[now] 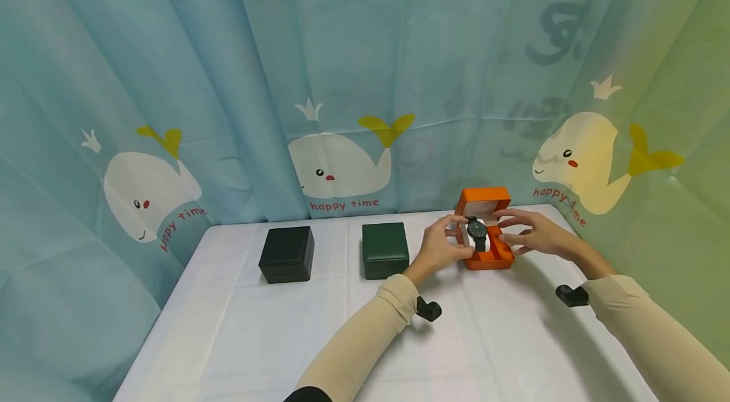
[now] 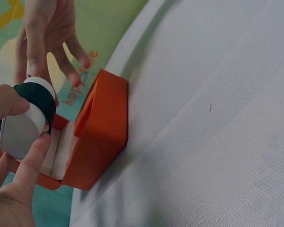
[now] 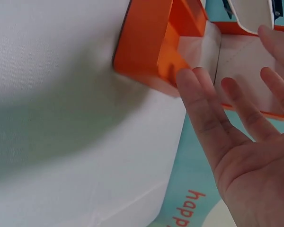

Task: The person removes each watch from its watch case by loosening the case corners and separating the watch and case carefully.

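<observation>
A black wristwatch (image 1: 476, 232) is strapped round a white watch cushion (image 2: 20, 137). My left hand (image 1: 441, 245) grips the cushion between thumb and fingers, above the left part of an orange watch box (image 1: 489, 264). The box's lid stands raised at the back, showing a pale lining. At the box's right side is my right hand (image 1: 538, 235), fingers spread and slightly bent, with nothing held in them. In the right wrist view its fingertips come close to the box's edge, and the cushion's pale end shows at the top.
On the white-covered table (image 1: 274, 338), a dark green box (image 1: 385, 251) stands closed left of the orange one. Farther left is a closed black box (image 1: 287, 254). A blue-green whale-print curtain (image 1: 342, 72) hangs behind the table and along its sides.
</observation>
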The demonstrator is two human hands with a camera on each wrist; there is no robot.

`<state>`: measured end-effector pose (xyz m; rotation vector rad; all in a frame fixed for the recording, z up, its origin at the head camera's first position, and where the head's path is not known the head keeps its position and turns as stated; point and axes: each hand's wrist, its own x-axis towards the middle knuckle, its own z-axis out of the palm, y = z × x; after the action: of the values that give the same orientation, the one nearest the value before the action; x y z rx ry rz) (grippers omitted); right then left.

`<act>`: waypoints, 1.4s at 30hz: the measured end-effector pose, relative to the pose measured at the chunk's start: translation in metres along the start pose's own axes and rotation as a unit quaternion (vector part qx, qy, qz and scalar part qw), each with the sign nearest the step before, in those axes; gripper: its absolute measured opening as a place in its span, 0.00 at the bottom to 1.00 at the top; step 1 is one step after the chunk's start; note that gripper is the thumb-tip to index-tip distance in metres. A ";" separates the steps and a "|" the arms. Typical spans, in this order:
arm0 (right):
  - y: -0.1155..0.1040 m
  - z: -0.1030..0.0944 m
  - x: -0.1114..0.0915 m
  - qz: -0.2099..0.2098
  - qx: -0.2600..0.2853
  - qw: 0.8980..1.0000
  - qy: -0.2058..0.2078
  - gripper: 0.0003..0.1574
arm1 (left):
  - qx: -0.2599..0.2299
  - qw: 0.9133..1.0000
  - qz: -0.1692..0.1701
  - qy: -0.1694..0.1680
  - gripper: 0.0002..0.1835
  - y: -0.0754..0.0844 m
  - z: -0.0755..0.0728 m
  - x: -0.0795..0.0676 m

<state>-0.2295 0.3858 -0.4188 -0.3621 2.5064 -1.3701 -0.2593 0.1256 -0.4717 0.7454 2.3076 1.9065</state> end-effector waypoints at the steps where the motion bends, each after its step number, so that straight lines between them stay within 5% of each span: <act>1: -0.001 0.000 0.000 -0.001 0.002 1.000 0.001 0.43 | 0.000 1.000 0.001 -0.001 0.28 0.000 0.000 0.000; 27: 0.004 0.040 0.008 -0.037 0.176 0.984 -0.008 0.45 | -0.052 0.998 0.004 -0.042 0.29 0.003 0.003 -0.007; 42: 0.008 0.049 0.009 -0.028 0.172 0.985 0.005 0.45 | -0.052 0.996 -0.001 -0.069 0.30 0.004 0.002 -0.007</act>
<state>-0.2214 0.3488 -0.4521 -0.3538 2.2218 -1.7919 -0.2515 0.1254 -0.4706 0.8332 2.1109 1.8936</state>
